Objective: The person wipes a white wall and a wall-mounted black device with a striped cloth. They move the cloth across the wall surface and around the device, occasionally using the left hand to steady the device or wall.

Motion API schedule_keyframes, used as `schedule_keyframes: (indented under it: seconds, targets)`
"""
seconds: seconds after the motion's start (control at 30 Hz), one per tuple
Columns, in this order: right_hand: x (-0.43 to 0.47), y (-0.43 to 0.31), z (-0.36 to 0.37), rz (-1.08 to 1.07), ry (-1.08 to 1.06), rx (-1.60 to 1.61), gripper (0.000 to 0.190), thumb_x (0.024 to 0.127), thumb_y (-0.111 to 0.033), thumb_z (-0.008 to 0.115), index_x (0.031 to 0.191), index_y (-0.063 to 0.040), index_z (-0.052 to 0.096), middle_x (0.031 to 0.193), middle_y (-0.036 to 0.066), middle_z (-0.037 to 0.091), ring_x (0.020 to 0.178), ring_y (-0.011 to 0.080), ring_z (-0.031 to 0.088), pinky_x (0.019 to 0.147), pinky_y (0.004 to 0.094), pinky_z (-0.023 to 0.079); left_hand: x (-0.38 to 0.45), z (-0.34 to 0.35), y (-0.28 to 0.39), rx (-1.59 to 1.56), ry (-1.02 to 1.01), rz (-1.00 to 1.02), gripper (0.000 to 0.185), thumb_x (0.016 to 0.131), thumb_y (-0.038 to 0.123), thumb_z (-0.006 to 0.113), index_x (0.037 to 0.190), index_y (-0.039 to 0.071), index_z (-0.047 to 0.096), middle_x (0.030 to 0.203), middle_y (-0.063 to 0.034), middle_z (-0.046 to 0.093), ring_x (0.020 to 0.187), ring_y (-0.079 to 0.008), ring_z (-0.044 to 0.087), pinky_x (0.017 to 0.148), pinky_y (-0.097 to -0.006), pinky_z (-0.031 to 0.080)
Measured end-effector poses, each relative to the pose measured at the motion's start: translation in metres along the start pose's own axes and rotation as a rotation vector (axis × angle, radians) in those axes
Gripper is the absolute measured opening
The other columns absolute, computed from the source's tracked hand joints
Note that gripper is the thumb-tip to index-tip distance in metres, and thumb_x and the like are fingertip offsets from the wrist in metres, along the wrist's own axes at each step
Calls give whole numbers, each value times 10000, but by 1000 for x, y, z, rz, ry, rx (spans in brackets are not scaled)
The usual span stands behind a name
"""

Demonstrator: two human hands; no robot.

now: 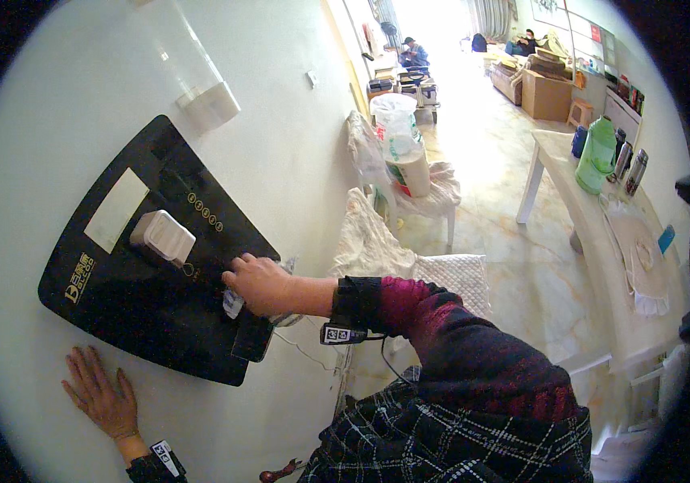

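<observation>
My right hand (263, 285) grips a crumpled pale cloth (233, 303) at the right edge of a black glass-topped appliance (133, 320). Most of the cloth is hidden under the hand. The black top bears gold touch icons and writing. A small whitish box (164, 236) stands on it, beside a pale rectangular patch (116, 210). My left hand (103, 398) rests palm down on the white surface (13, 241), just off the appliance's near left edge. Its fingers are spread and it holds nothing.
A clear container with a whitish base (209, 107) stands beyond the appliance. Covered chairs (375, 241) stand to the right, one bearing a plastic-topped bucket (408, 166). A side table (598, 253) holds a green jug (597, 157) and flasks. Two people sit far back.
</observation>
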State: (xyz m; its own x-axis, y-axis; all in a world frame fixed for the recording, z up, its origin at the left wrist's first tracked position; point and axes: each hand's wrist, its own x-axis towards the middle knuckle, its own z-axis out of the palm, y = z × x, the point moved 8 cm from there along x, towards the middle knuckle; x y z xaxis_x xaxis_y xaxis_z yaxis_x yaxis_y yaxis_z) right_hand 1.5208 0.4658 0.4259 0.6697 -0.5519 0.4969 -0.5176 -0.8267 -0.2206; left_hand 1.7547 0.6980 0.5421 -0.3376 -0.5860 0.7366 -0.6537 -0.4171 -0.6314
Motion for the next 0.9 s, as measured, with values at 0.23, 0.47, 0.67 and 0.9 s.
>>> schedule_keyframes:
  seconds: [0.23,0.47,0.67,0.9]
  targets:
    - [-28,-38,40,-268,-61,-12,525,675,-143,801,1169,-35,658,1130,174,616,1104,348,592,879,430,552,-3,8,-4,3,-42,-15,637,993,292,596,1586,129,428,1686,-94,337,1565,-284,291,1280,-540,143]
    - [-27,-26,32,-229,5,53,539,702,-146,784,1206,-18,646,1138,177,620,1106,341,589,887,423,542,-3,10,2,150,-116,60,612,1038,390,527,1548,61,445,1594,-144,429,1486,-310,385,1226,-517,252]
    - [-30,-28,35,-241,33,44,500,729,-172,765,1190,-14,655,1140,183,609,1093,340,587,866,429,540,9,-45,3,-252,194,-106,530,1054,314,577,1468,6,455,1303,-188,605,1224,-345,568,1043,-477,441]
    - [-23,-25,49,-260,10,43,535,734,-211,795,1208,-16,643,1154,181,604,1110,342,578,848,443,545,48,-145,0,-998,441,-345,576,1065,281,597,1463,-72,374,1274,-254,638,1154,-374,649,982,-480,533]
